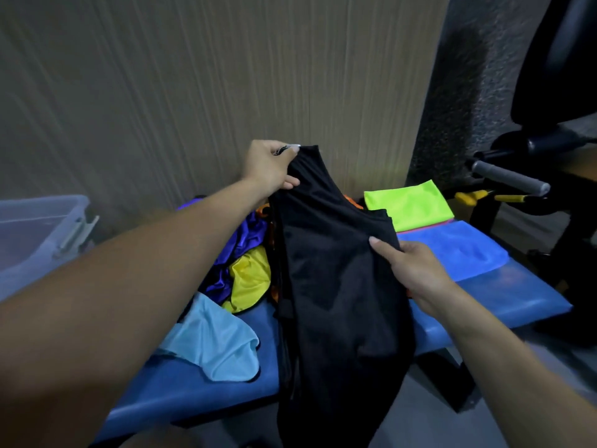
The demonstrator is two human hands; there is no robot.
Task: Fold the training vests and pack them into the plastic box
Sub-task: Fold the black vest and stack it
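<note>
A black training vest [339, 286], dark and loosely draped, is held up at the centre of the frame over the blue bench [517, 292], its lower part hanging past the bench's near edge. Its top edge is pinched by the left hand [268, 166], and its right side is gripped by the right hand [413, 270]. Unfolded vests [239, 253] are heaped to the left, folded vests [416, 208] are stacked at right, and the plastic box [38, 231] is seen at the left edge.

A blue padded tabletop [504, 295] stretches before me. To my right stands dark gym equipment with a grey-gripped bar [510, 177], possibly a handle. A ribbed beige wall [210, 85] rises behind.
</note>
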